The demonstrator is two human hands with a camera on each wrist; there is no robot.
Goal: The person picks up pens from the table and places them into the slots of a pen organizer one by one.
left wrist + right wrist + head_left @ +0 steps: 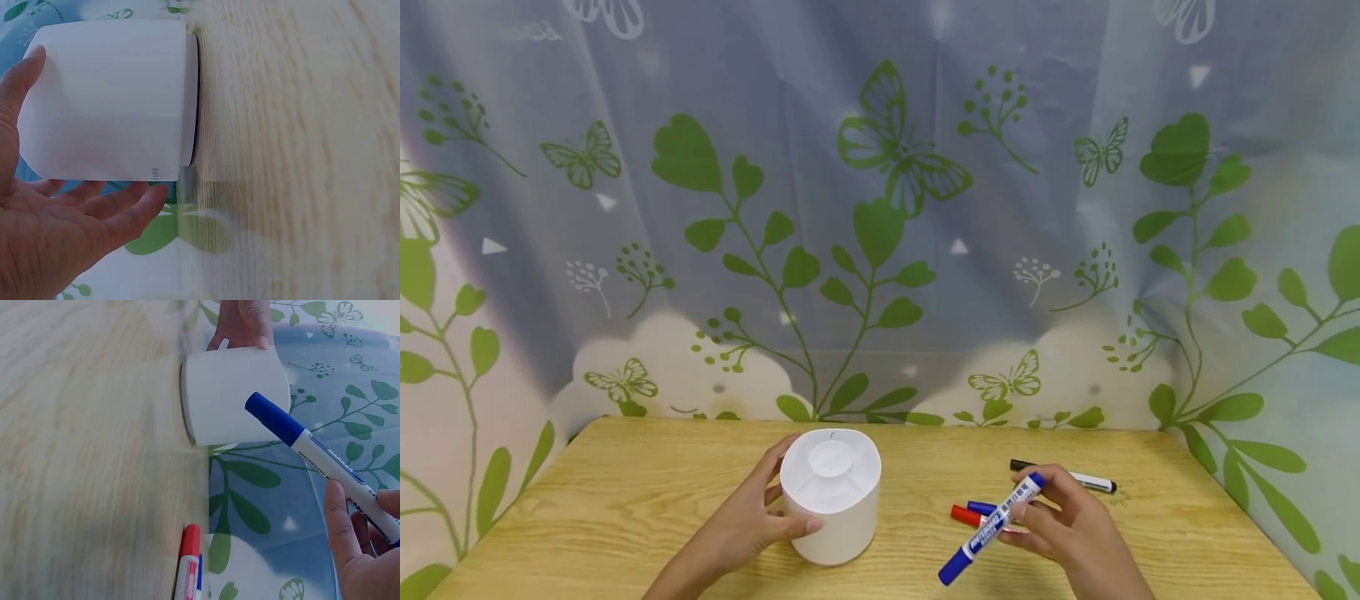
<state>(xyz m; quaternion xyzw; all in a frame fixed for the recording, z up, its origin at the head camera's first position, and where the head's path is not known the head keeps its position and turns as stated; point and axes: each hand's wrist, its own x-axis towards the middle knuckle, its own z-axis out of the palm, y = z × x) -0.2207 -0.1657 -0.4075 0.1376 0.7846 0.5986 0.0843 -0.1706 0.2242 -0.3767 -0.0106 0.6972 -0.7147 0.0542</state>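
Head view: I log the left grip (748,517) clamped round a white holder (846,535), upright on the desk (640,492), and the right grip (1075,525) pinching a blue-capped marker (995,525), tilted, to the right of the holder, near a red marker (966,515), a second blue marker (981,507) and a black-capped marker (1096,482). Left wrist: I read the left grip touching opposite sides of the holder. Right wrist: from my angle, the pinched blue-capped marker partly covers the holder.
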